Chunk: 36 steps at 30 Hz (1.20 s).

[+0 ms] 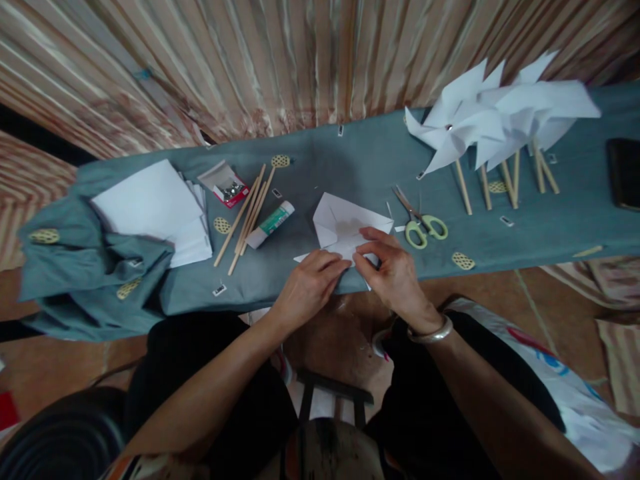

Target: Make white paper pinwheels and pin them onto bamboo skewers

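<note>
A white paper piece with cut flaps lies at the front edge of the cloth-covered table, between my hands. My left hand presses on its near left side, thumb and forefinger closed together on the paper. On the near right part, my right hand pinches the paper between thumb and forefinger, with the other fingers curled. The fingertips of both hands almost meet. Green-handled scissors lie with blades parted just right of the paper. To the left rests a glue stick.
Several wooden sticks lie beside an open small box of metal pins. A stack of white paper sits at left. Several finished paper pinwheels lie at back right, near a dark phone-like object. A curtain hangs behind.
</note>
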Each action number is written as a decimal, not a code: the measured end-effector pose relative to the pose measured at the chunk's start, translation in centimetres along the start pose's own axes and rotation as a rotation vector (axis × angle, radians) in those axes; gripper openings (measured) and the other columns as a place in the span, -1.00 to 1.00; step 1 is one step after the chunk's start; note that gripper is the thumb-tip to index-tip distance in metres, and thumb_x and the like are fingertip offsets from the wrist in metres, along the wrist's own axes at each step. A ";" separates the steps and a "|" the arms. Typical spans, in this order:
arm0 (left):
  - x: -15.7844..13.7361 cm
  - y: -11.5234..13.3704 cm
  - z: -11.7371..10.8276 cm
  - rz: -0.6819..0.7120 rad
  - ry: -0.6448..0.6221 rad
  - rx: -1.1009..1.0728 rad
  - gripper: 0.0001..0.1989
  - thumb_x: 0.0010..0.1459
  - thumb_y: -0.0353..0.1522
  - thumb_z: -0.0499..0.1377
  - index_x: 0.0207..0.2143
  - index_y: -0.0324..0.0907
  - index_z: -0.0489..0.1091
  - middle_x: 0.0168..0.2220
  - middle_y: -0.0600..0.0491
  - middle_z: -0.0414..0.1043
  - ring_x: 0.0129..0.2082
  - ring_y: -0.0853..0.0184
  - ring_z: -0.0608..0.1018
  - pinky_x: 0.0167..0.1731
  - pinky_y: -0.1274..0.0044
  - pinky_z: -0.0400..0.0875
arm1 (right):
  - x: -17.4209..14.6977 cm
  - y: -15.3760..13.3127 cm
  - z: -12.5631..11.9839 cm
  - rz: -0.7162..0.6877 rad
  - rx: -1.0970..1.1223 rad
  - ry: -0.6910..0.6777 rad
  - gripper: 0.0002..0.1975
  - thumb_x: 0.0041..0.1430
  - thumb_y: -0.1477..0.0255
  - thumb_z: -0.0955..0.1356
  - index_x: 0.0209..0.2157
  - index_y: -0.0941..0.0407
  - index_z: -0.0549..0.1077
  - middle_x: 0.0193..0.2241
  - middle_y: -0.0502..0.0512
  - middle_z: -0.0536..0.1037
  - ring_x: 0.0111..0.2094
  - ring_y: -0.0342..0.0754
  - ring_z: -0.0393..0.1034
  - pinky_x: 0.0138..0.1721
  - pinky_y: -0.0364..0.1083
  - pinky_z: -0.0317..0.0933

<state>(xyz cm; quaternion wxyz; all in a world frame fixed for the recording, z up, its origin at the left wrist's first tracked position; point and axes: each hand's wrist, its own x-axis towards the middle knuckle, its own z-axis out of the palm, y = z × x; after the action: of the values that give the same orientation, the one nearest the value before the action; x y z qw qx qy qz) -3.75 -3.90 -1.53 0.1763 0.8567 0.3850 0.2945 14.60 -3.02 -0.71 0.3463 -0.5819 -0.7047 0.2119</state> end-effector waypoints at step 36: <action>0.7 0.0 -0.4 -0.173 -0.048 -0.119 -0.77 0.26 -0.48 0.09 -0.08 -0.22 0.47 -0.17 -0.05 0.50 -0.15 0.29 0.54 -0.11 0.42 0.49 | -0.5 -0.1 -0.1 -0.140 -0.044 -0.122 -0.60 0.26 0.53 0.20 0.03 -0.16 0.40 0.25 -0.03 0.26 0.29 0.18 0.11 0.26 0.29 0.09</action>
<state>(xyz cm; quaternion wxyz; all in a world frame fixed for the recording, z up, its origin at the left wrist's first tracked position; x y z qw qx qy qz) -3.66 -3.28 -0.97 0.2609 0.8151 0.4351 0.2797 14.68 -3.54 -0.69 0.3037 -0.5248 -0.7678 0.2069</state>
